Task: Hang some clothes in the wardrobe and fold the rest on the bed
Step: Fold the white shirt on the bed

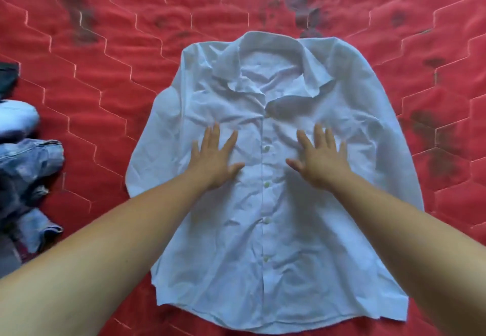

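Head view, shirt: white buttoned shirt (226,256) lies flat, front up, on the red quilted bedcover (105,46), collar toward 12 o'clock, hem toward 6.
Left hand (214,158): pressed flat on the chest at 9 o'clock of the button row, fingers straight and spread, grasping nothing.
Right hand (320,158): flat at 3 o'clock of the buttons, fingers spread, holding nothing.
Denim pile (29,167): crumpled at the 9 o'clock edge, apart from the shirt.

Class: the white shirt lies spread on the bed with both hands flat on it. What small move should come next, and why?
Probably slide both palms outward to smooth the cloth. The white shirt lies front up, creased across the chest, and the left hand and right hand press flat either side of the buttons, so folding seems premature.
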Action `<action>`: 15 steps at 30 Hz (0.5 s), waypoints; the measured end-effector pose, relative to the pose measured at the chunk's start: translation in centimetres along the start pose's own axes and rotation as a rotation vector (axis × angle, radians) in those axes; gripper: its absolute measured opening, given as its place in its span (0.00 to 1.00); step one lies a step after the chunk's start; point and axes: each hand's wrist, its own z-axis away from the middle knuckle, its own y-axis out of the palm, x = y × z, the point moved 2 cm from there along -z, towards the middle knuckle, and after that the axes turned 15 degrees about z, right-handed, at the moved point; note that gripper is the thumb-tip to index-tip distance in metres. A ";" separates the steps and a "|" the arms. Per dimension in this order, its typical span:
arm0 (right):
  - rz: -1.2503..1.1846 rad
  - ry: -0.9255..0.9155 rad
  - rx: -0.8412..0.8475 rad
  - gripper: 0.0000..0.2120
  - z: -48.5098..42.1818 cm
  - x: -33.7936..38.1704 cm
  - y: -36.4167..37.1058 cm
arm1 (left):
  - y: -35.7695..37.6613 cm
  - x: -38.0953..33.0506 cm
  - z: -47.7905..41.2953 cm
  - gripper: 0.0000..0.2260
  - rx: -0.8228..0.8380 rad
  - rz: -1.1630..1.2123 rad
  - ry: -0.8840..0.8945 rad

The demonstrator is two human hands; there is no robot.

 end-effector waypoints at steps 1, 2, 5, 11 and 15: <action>0.044 -0.009 0.024 0.46 -0.1 0.2 1.3 | 1.0 0.4 -0.3 0.42 0.021 -0.034 -0.002; 0.091 -0.019 0.022 0.51 -0.2 0.3 2.3 | 1.8 0.7 -0.5 0.45 0.024 -0.059 0.008; 0.158 -0.031 -0.003 0.56 -0.9 0.1 3.6 | 3.1 1.5 -1.0 0.49 0.001 -0.093 0.038; 0.166 -0.024 0.026 0.58 -1.2 0.1 3.1 | 2.3 1.2 -1.0 0.49 0.036 -0.123 0.023; 0.177 -0.010 0.025 0.51 0.1 1.0 0.6 | 0.1 0.9 1.7 0.40 -0.043 0.033 0.062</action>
